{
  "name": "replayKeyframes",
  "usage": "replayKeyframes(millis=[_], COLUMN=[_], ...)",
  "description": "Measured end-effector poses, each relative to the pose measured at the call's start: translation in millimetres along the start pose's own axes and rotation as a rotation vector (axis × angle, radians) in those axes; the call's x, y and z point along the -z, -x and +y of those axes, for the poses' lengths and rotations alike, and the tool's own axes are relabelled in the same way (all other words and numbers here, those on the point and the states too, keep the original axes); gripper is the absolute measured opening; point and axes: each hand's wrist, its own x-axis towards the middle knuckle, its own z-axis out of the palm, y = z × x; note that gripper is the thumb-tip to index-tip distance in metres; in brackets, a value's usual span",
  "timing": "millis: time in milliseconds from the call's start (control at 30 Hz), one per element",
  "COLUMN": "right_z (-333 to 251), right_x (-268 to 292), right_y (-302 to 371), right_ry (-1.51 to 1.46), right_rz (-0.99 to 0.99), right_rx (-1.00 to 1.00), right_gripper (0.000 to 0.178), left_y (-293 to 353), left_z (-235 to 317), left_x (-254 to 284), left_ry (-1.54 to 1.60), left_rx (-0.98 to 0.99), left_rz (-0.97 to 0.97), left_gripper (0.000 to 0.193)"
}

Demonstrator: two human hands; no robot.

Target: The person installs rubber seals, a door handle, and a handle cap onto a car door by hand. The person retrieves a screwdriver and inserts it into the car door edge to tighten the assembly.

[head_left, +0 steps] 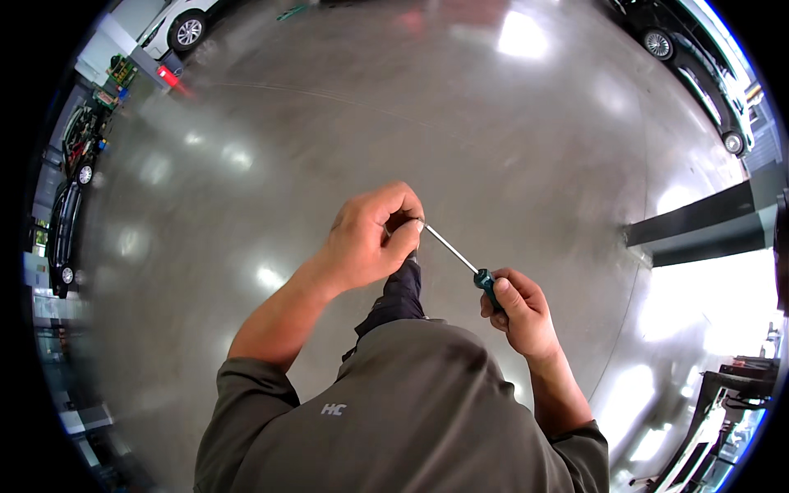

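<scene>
A screwdriver (451,247) with a dark green handle and a slim metal shaft slants across in front of my body. My right hand (523,311) is closed around its handle, thumb along the side. The shaft points up and to the left, reaching the fingertips of my left hand (374,230). There the thumb and index finger are pinched together at the tip. Whether a small part is also between those fingers is hidden. Both hands are in the air above the floor.
A grey, shiny floor (329,148) spreads around me. A white car (182,31) and a red fire extinguisher (168,76) stand far left, a dark car (66,230) at the left edge. Another dark car (682,66) is far right, near a dark beam (699,230).
</scene>
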Motion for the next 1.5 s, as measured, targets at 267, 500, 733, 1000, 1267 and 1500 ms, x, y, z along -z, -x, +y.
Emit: replayKeyframes(millis=[267, 500, 733, 1000, 1267, 1500], right_z=[-122.4, -190.1, -266.9, -434.6, -526.3, -604.6], right_x=[48.6, 110.3, 208.4, 313.0, 378.1, 438.7], right_y=[-186.4, -319.8, -483.2, -694.5, -863.1, -1049.9], right_ry=[0.346, 0.224, -0.009, 0.352, 0.54, 0.428], right_rz=[0.212, 0.319, 0.287, 0.226, 0.152, 0.249], right_rx=[0.202, 0.306, 0.22, 0.321, 0.326, 0.276], right_gripper=[0.028, 0.033, 0.028, 0.028, 0.032, 0.03], left_y=[-242.6, -442.1, -627.0, -852.4, -1002.7, -1222.0], left_z=[-100.9, -146.3, -209.8, -280.5, -386.9, -489.6], left_x=[39.2, 24.2, -1.3, -0.3, 3.2, 11.0], left_ry=[-0.068, -0.186, 0.0, -0.021, 0.293, 0.28], left_rx=[-0.054, -0.302, -0.058, 0.071, 0.174, 0.103], left_rz=[-0.213, -0.216, -0.241, -0.041, 0.105, 0.066], left_gripper=[0.007, 0.009, 0.008, 0.02, 0.022, 0.024])
